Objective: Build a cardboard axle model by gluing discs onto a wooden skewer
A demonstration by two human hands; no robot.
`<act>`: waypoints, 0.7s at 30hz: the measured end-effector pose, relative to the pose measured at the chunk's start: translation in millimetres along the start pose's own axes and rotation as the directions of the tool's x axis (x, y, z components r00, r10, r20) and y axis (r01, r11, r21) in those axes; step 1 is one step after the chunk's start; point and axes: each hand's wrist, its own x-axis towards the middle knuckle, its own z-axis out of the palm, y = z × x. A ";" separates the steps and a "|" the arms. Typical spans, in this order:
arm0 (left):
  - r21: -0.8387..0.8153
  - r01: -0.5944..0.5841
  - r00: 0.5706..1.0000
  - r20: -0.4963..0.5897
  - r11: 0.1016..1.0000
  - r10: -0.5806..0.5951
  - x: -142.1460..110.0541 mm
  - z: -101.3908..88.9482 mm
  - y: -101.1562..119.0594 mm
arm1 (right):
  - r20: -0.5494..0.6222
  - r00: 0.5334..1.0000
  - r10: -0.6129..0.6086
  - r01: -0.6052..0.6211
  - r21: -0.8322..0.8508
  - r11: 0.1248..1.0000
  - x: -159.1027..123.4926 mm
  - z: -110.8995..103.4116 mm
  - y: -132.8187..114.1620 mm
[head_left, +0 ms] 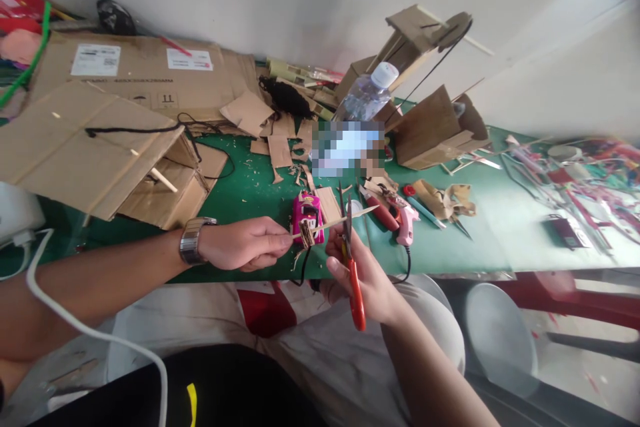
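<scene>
Green table point(260, 187) under a white wall carries cardboard scraps. Just above its near edge, the left hand point(245, 243) pinches one thin cardboard strip point(345, 219); its long axis runs sideways, pointing right and slightly up. The right hand point(363, 273) grips one pair of red-handled scissors point(350, 247), blades pointing up at the strip. Behind stand one bottle point(367, 95), one pink glue gun point(406, 220) and two white labels point(95, 60) on a box point(145, 80), writing too small to read.

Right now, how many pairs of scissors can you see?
1: red-handled scissors in the right hand, blades closing on the thin cardboard strip held by the left hand. The clutter at the right may hide others.
</scene>
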 end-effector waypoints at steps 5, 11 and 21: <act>-0.044 -0.003 1.000 0.003 0.999 0.003 1.2 0.1 -2.6 | -0.007 1.000 0.028 -0.028 -0.081 0.996 2.7 -2.9 -4.2; -0.078 -0.008 1.000 0.007 0.997 0.008 1.8 1.2 -5.7 | 0.012 0.999 0.043 -0.042 -0.094 0.995 0.8 -10.2 -6.9; -0.067 -0.041 0.999 0.000 0.997 0.041 3.1 4.9 -6.9 | 0.003 0.999 0.049 -0.049 0.054 0.997 0.8 -4.6 -3.1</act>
